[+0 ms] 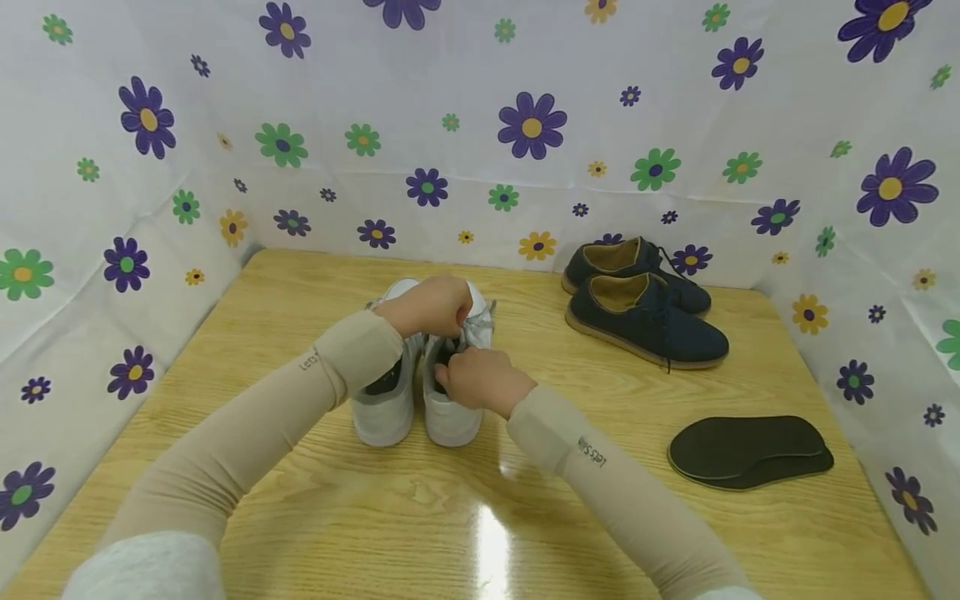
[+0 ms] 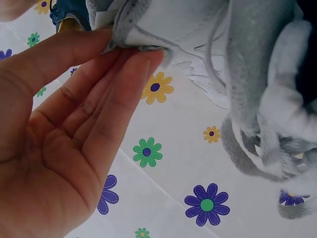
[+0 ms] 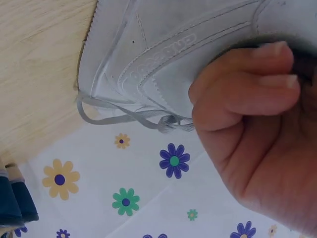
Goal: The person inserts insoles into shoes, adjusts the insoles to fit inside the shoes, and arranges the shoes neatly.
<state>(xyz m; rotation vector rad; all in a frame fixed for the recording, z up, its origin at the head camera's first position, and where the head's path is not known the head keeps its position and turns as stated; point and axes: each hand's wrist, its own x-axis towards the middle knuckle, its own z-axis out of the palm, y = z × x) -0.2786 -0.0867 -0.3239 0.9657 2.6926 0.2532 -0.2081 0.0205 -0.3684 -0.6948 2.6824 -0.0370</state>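
Two white sneakers stand side by side on the table, heels facing me. Over the front of the right sneaker (image 1: 453,421) is my left hand (image 1: 433,304). Its thumb and fingers pinch the grey-edged tongue (image 2: 130,22) in the left wrist view. My right hand (image 1: 486,379) is at the same sneaker's opening, fingers curled at the dark collar and thumb reaching inside. Whether those fingers grip anything I cannot tell. A tied grey lace (image 3: 119,114) hangs along the sneaker's side. The left sneaker (image 1: 382,421) has a dark inside and is untouched.
A pair of navy lace-up shoes (image 1: 637,329) stands at the back right. Two black insoles (image 1: 738,446) lie partly overlapping at the right of the wooden table (image 1: 315,508). Flower-printed cloth (image 1: 465,108) walls the back and both sides.
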